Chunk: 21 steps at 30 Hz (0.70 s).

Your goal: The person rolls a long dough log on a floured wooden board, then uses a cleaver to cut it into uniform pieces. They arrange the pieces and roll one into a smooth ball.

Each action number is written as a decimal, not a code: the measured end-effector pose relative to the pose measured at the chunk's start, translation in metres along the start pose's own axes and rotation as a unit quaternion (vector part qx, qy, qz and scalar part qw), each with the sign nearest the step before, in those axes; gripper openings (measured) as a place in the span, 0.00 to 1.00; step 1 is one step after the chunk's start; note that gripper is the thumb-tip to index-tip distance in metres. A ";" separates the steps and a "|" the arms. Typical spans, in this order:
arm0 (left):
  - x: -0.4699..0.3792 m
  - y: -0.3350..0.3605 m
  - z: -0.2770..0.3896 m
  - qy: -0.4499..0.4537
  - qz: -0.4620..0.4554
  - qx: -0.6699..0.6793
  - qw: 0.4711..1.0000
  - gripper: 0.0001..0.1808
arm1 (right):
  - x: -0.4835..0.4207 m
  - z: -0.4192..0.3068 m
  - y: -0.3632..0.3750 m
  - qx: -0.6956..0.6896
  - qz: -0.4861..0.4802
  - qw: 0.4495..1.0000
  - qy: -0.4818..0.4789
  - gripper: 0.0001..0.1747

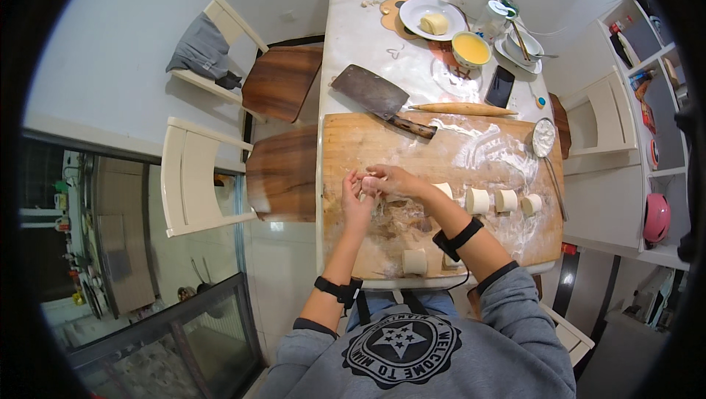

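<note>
My left hand point(358, 195) and my right hand point(394, 181) meet above the left part of a floured wooden board point(353, 140). Their fingertips touch, and whether something small sits between them is hidden. To the right runs a row of cut dough pieces, among them a wide piece point(477, 201), a middle piece point(506, 200) and a small end piece point(531, 204). My right forearm partly covers another dough piece point(442, 189) in that row. Near the board's front edge lies a further dough piece point(414, 261), with one more beside it half hidden by my arm.
A cleaver point(372, 90) rests with its handle over the board's back edge, beside a tapered rolling pin point(463, 109). A flour-filled strainer point(544, 137) lies at right. Behind are a phone point(500, 87), a bowl of yellow liquid point(471, 49) and a plate point(411, 13) holding dough.
</note>
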<state>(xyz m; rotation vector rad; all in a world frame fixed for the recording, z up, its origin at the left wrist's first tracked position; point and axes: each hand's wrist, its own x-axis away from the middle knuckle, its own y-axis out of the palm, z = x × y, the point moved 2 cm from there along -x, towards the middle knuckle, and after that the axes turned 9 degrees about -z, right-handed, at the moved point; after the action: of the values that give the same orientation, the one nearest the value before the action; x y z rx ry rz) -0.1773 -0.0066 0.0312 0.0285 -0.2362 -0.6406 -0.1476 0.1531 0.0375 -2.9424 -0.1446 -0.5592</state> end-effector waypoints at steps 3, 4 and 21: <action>0.000 -0.002 -0.003 0.047 -0.042 -0.124 0.990 0.42 | 0.025 0.002 0.017 -0.221 0.010 0.975 0.008 0.27; 0.001 -0.006 -0.004 0.077 -0.051 -0.183 0.979 0.42 | 0.032 0.003 0.018 -0.254 0.039 0.966 0.023 0.26; 0.032 -0.047 -0.041 -0.107 -0.152 -0.080 0.979 0.36 | 0.117 -0.013 0.053 -0.284 0.270 0.919 -0.040 0.16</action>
<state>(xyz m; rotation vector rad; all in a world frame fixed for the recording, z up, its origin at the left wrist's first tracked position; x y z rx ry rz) -0.1706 -0.0653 -0.0068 -0.1621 -0.3920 -0.9674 -0.0371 0.1071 0.0862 -3.3079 0.9507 -0.4439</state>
